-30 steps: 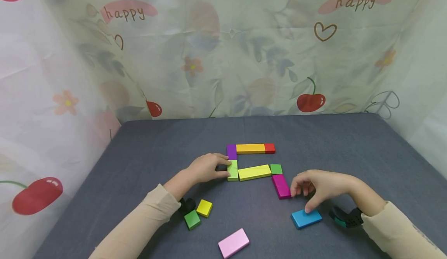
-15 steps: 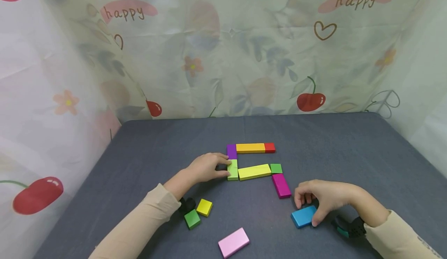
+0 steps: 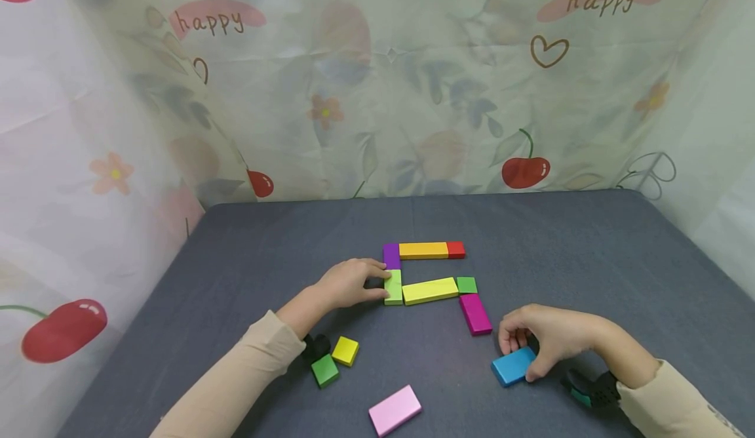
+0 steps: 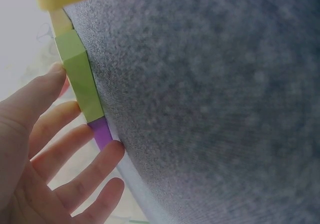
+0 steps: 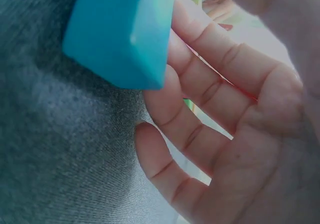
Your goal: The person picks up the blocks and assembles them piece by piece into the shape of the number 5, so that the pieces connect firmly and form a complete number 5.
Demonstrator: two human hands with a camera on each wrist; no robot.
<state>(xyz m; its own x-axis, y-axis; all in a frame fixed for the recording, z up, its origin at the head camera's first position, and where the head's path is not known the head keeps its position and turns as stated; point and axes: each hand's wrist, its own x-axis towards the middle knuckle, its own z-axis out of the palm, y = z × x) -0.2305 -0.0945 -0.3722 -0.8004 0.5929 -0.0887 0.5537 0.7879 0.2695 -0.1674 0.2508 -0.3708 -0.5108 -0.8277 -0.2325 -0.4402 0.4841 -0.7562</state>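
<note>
Left hand loosely spread, thumb and fingers against the lime block; purple block abuts its far end. Right hand curled, pinching the blue block between thumb and fingers, down at the dark cloth, near the magenta block. Pink block lies nearer the person, between the arms.

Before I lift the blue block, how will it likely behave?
The blue block looks rigid, with crisp straight edges, so it probably won't bend. Flat faces suggest it won't roll. Its low, broad shape makes it seem likelier to slide than tip.
</note>
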